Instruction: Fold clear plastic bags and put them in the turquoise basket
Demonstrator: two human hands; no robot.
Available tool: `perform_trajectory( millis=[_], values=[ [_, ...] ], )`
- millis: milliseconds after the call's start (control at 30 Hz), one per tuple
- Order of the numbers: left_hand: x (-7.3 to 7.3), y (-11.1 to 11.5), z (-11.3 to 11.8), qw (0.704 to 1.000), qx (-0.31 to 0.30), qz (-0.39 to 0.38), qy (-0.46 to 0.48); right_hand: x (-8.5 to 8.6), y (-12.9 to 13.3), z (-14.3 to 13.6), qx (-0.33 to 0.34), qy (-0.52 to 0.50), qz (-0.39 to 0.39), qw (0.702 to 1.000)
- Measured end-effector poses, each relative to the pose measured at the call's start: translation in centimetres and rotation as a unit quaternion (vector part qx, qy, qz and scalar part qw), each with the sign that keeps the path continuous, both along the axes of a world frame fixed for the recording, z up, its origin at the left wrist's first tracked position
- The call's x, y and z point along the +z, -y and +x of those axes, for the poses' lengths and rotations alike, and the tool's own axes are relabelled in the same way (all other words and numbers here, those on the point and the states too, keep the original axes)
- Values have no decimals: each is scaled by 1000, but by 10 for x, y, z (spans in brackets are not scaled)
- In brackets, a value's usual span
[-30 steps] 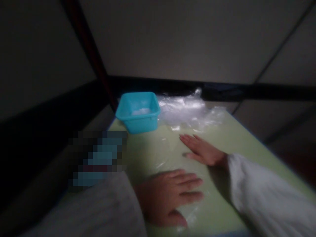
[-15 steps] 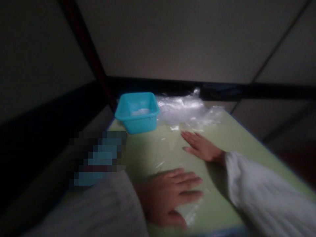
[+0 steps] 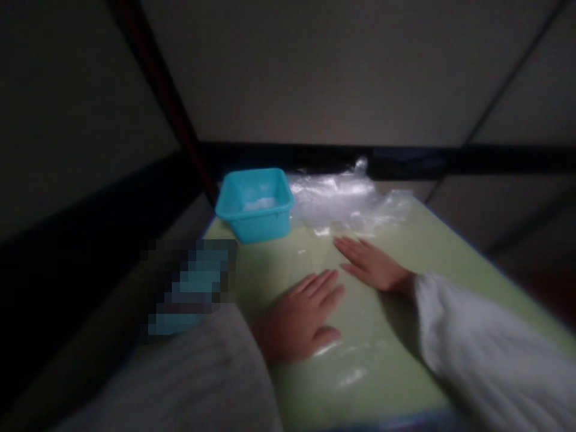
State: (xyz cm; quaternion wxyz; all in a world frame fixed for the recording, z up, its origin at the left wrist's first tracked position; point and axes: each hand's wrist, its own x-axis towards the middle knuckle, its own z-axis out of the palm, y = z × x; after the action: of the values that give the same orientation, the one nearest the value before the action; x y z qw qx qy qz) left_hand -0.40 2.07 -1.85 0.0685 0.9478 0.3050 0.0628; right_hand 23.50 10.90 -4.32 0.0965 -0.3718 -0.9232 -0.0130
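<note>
A thin clear plastic sheet or bag (image 3: 353, 377) lies spread on the pale green tabletop (image 3: 405, 372), visible mainly by its shiny creases. My left hand (image 3: 301, 318) rests palm down on it, fingers stretched out and thumb apart. Farther up and to the right, my right hand (image 3: 373, 264) lies flat with its fingers extended near the plastic's far part. Neither hand grips anything. Past my fingertips sits a crumpled heap of clear plastic (image 3: 346, 201).
A turquoise plastic basin (image 3: 256, 222) with something whitish inside stands at the far left of the table. A pixelated phone-like object (image 3: 193, 288) is by the left edge. Walls (image 3: 324, 78) close in behind and to the left.
My left hand has slid away from me across the plastic, toward my right hand, its fingers now closer together. My right hand stays nearly in place. The view has shifted slightly.
</note>
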Motion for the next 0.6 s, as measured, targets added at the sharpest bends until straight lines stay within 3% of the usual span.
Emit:
perform_trajectory(
  millis=[433,500,600],
  values=[
    [-1,2,-2,1000,-7,12,18,0,-1,1,4,7,6,1000],
    [0,1,-2,999,33,22,34,0,0,0,2,8,6,1000],
    [-3,-8,-3,986,142,58,64,1,1,-1,-2,8,6,1000]
  ],
)
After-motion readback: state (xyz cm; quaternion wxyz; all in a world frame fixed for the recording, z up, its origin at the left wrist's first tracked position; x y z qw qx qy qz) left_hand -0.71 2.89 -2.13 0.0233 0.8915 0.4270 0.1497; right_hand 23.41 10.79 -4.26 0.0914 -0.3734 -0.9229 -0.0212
